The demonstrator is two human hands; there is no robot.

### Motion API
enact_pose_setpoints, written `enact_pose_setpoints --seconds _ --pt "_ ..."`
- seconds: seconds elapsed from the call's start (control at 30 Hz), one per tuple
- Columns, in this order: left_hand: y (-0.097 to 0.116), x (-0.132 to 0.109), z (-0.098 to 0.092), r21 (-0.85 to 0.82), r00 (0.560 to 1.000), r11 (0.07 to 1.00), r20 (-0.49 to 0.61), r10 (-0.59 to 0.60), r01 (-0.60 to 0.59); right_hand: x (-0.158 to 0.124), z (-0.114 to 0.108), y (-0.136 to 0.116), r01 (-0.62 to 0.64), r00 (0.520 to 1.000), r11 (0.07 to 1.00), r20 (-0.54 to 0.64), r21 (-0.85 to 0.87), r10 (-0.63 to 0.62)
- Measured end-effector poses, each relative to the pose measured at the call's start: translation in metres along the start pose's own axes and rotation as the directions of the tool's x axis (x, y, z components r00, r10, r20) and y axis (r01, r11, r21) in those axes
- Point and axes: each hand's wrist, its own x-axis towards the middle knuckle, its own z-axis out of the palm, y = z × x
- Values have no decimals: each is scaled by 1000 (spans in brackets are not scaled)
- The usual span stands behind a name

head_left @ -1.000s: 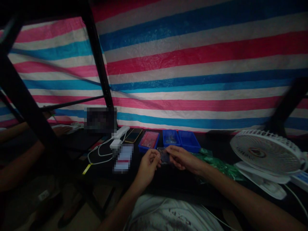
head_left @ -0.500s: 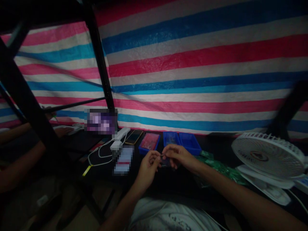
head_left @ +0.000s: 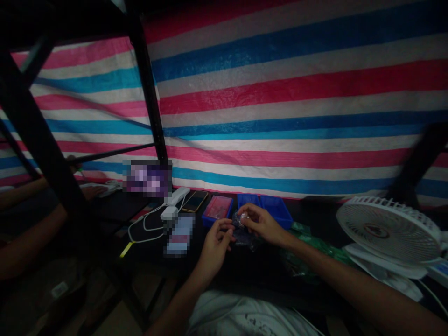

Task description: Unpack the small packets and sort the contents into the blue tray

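Right hand [head_left: 262,225] pinches a packet [head_left: 239,220] (clear plastic) — left hand [head_left: 215,247] beside.

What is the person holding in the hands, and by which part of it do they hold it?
The right hand pinches a small clear plastic bag at its upper end, between thumb and fingers. The left hand is right beside the bag, but whether it holds the bag cannot be told.

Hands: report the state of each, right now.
Left hand: fingers curled; cannot tell if it holds anything.
Right hand: closed, pinching a clear plastic packet.
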Motion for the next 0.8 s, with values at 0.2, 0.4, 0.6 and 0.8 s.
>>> enact_pose_setpoints --seconds 0.2,0.4,0.6,0.8 --pt "0 0 2 -25 1000 1000 -6 -8 8 -10 20 6 -17 978 991 -205 136 45" --pt "-4 -1 0 -28 1000 1000 4 -1 1 -10 12 18 -101 986 969 -108 228 128" --pt "-1 -2 1 -37 1000 999 14 0 1 -11 10 22 -77 993 988 -73 134 87" --pt "0 -1 2 -32 1000 999 4 -8 8 -13 13 26 -54 996 993 -61 107 61"
